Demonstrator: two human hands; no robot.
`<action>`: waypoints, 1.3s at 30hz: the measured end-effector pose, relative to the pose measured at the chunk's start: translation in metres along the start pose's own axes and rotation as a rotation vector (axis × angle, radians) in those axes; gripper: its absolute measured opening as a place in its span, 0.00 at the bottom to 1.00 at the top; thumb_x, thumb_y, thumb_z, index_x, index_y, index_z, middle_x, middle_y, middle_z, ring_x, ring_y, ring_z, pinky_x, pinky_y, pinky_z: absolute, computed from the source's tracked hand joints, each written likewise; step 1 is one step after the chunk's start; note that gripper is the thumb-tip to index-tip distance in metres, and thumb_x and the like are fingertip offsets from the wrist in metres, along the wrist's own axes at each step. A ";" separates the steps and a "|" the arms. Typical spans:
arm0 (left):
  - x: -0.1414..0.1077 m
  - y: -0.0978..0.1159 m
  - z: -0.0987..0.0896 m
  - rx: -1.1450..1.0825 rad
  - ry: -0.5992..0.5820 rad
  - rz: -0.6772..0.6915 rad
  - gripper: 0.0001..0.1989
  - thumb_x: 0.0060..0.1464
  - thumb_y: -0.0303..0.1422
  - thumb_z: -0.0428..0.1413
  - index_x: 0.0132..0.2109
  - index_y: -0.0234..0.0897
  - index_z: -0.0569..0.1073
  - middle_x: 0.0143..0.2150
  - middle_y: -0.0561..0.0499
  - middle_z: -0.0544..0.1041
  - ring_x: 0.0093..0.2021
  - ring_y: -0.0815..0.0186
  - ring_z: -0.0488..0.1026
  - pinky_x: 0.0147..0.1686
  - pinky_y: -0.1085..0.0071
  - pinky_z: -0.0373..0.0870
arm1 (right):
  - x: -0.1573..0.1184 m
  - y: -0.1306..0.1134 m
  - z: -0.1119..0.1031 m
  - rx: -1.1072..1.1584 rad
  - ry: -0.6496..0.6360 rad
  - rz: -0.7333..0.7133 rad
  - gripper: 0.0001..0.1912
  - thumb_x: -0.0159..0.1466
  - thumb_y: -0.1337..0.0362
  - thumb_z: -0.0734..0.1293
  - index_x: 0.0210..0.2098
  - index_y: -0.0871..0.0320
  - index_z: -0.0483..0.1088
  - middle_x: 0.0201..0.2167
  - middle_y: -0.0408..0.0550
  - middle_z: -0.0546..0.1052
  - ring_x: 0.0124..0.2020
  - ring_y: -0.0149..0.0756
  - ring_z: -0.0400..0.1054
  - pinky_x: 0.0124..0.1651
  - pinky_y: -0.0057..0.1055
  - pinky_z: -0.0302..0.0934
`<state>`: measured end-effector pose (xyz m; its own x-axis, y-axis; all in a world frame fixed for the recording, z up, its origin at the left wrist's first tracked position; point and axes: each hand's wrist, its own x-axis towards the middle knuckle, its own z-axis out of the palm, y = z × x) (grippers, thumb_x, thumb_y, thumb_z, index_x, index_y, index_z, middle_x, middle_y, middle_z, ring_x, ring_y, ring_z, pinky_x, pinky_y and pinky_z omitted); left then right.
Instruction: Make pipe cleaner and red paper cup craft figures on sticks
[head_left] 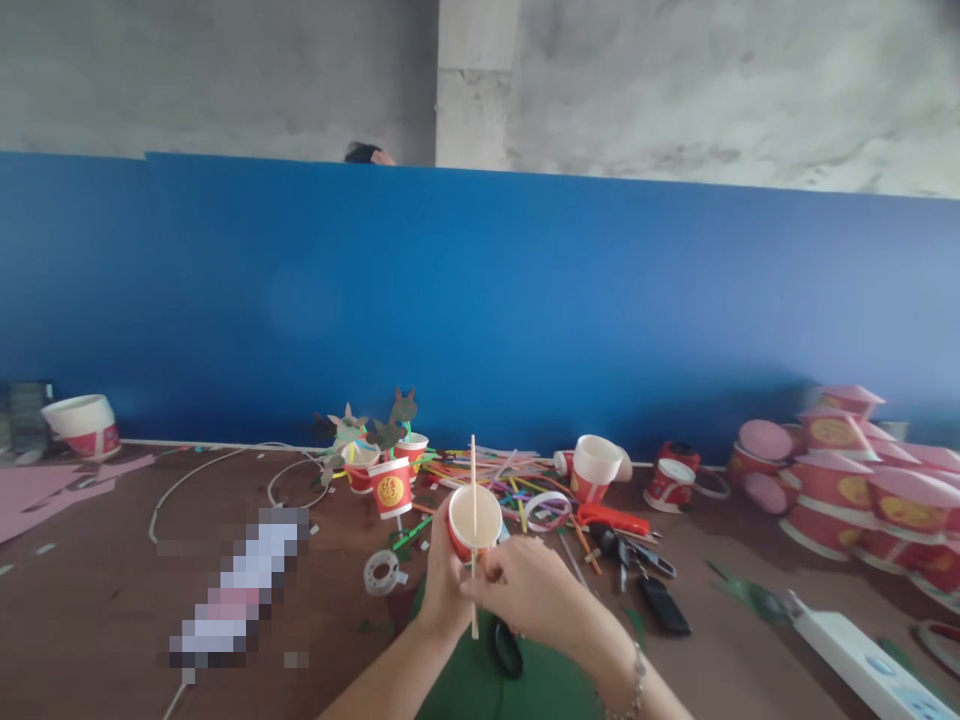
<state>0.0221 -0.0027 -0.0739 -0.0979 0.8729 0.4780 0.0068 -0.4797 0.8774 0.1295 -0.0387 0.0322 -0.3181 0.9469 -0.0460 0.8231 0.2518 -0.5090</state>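
Observation:
Near the middle of the table's front, my left hand is wrapped round a red and white paper cup, its open mouth facing me. A thin wooden stick lies lengthwise across the cup's mouth, sticking out beyond the rim at both ends. The fingers of my right hand pinch the stick at the cup's near rim. A bracelet circles my right wrist.
Coloured strips and cups lie behind my hands. A tape roll is at the left; a red cutter, keys and a power strip are at the right. Stacked cups stand far right, before a blue partition.

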 end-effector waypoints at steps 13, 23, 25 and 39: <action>0.022 -0.007 -0.013 0.090 0.429 -0.058 0.27 0.47 0.39 0.61 0.52 0.36 0.63 0.46 0.41 0.73 0.45 0.56 0.73 0.46 0.60 0.69 | -0.017 0.007 -0.024 -0.084 -0.637 0.004 0.12 0.44 0.70 0.61 0.07 0.58 0.60 0.08 0.37 0.62 0.15 0.27 0.60 0.19 0.20 0.53; 0.011 -0.016 -0.013 0.084 0.262 0.034 0.22 0.44 0.39 0.62 0.45 0.34 0.68 0.41 0.41 0.76 0.43 0.55 0.74 0.47 0.56 0.70 | 0.001 0.072 -0.043 0.328 -0.040 0.073 0.07 0.50 0.69 0.59 0.22 0.58 0.69 0.13 0.40 0.71 0.15 0.28 0.63 0.20 0.22 0.57; 0.004 -0.018 -0.010 0.113 0.147 0.066 0.22 0.44 0.38 0.62 0.46 0.34 0.68 0.40 0.42 0.77 0.42 0.56 0.75 0.46 0.55 0.70 | 0.014 0.075 -0.035 0.421 0.135 0.060 0.07 0.51 0.69 0.60 0.25 0.59 0.70 0.12 0.40 0.70 0.14 0.28 0.62 0.18 0.23 0.56; -0.001 0.002 -0.007 0.094 -0.164 0.190 0.31 0.46 0.30 0.61 0.57 0.38 0.61 0.51 0.42 0.71 0.50 0.55 0.71 0.50 0.57 0.69 | 0.034 0.044 -0.003 0.597 0.356 -0.201 0.15 0.53 0.69 0.63 0.41 0.56 0.65 0.33 0.44 0.74 0.32 0.33 0.69 0.33 0.28 0.62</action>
<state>0.0157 -0.0056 -0.0727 0.0763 0.7742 0.6283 0.1026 -0.6329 0.7674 0.1565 0.0049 0.0114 -0.1796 0.9272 0.3287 0.3352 0.3719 -0.8657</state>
